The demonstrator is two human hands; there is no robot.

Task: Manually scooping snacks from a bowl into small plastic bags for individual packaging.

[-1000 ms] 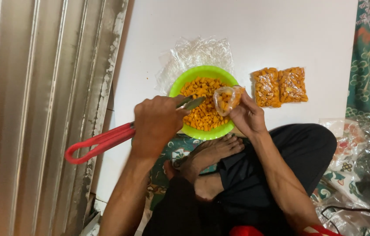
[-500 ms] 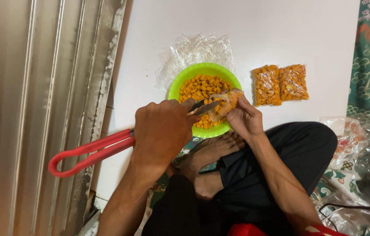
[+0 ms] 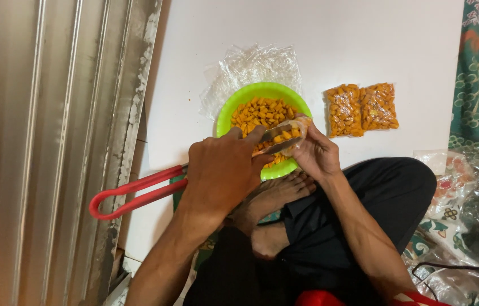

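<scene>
At the far left stands a corrugated metal shutter [image 3: 52, 141] with flaking paint along its edge, and just right of it begins the white board [image 3: 364, 34] on the floor that carries everything. The red-handled tongs [image 3: 137, 191] stick out leftward over the board's left edge, their looped end free, because the left hand [image 3: 222, 170] is clenched around them near the metal tips, a short grip that probably gives finer control. Those tips reach right into the mouth of a small clear bag [image 3: 290, 131], which the right hand [image 3: 316, 153] pinches at its rim and holds tilted toward the tongs, directly over the near right part of the green bowl [image 3: 233, 107], so anything that slips would fall back in. The bowl is heaped with orange snack pieces [image 3: 259, 110]; a few show inside the bag. Behind the bowl, on the far side, lies a crumpled pile of empty clear bags [image 3: 253, 65], within easy reach. To the right of the bowl two filled packets [image 3: 361, 110] lie side by side, touching, set apart from the work. The person sits cross-legged, bare foot [image 3: 276, 195] just below the bowl, and more plastic wrapping [image 3: 460, 209] lies on the patterned mat at far right.
</scene>
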